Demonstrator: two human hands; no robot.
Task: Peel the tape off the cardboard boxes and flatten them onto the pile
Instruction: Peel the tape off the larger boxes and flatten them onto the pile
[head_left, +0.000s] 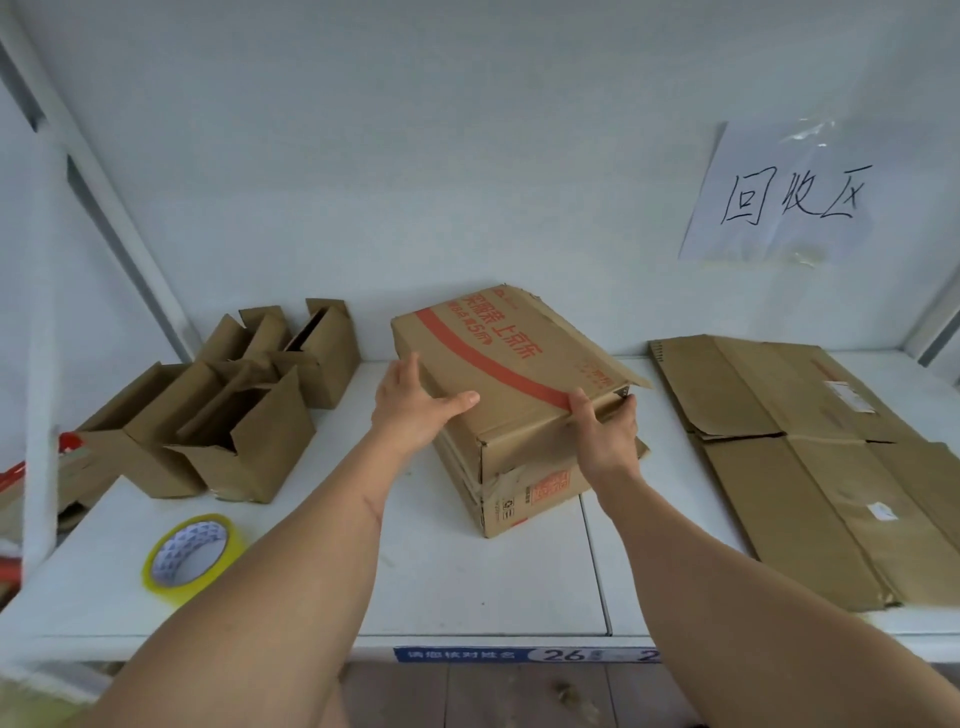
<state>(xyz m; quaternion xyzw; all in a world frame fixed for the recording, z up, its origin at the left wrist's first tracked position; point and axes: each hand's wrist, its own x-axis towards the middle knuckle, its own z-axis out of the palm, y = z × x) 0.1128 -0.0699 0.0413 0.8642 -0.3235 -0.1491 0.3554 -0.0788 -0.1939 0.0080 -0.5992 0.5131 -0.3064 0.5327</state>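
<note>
A brown cardboard box (519, 364) with red print and a red stripe sits tilted on top of a second box (524, 501) in the middle of the white shelf. My left hand (415, 408) lies flat against the top box's left near corner, fingers spread over its lid. My right hand (605, 434) grips the box's right near edge, with the thumb on the red stripe and the fingers under the flap. A pile of flattened boxes (810, 457) lies to the right.
Several small opened cardboard boxes (234, 410) stand at the left of the shelf (447, 582). A roll of clear yellowish tape (192, 556) lies near the front left. A paper sign (779, 197) is taped to the back wall. A shelf post (41, 364) stands at the far left.
</note>
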